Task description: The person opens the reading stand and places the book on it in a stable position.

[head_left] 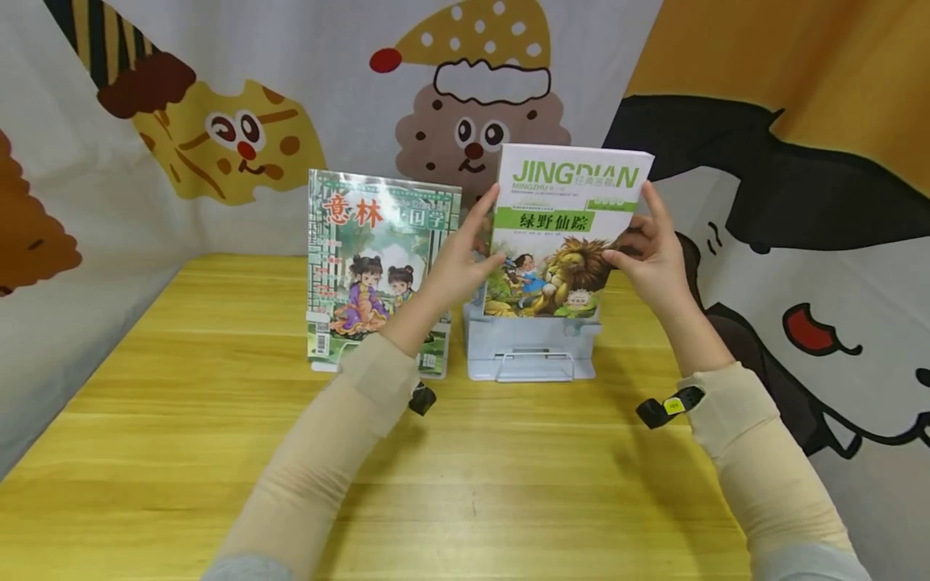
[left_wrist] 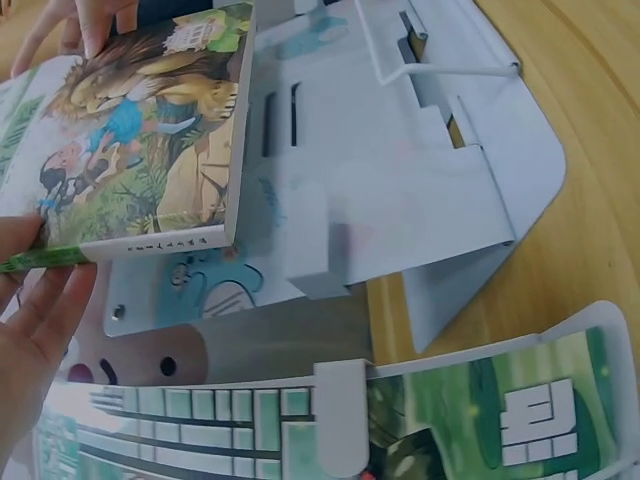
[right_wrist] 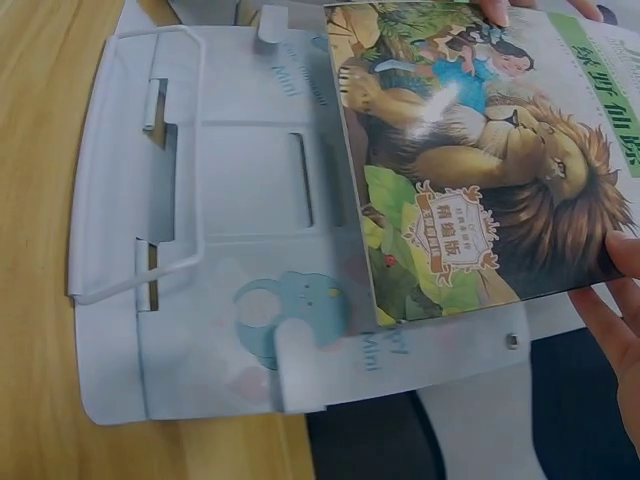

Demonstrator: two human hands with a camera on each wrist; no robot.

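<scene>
Both hands hold a paperback book with a lion and a girl on its cover, upright above a pale book stand. At the book's left edge, my left hand grips it, thumb on the cover and fingers at the side. My right hand pinches the right edge, thumb over the lion's mane. In the left wrist view the book's lower edge is raised off the stand's back plate. The right wrist view shows the stand's wire bar and a side clip below the book.
Left of the book, a green magazine leans on a second stand, partly behind my left arm. Both stands are on a wooden table. A cartoon-printed cloth hangs behind. A black strap is on the right wrist.
</scene>
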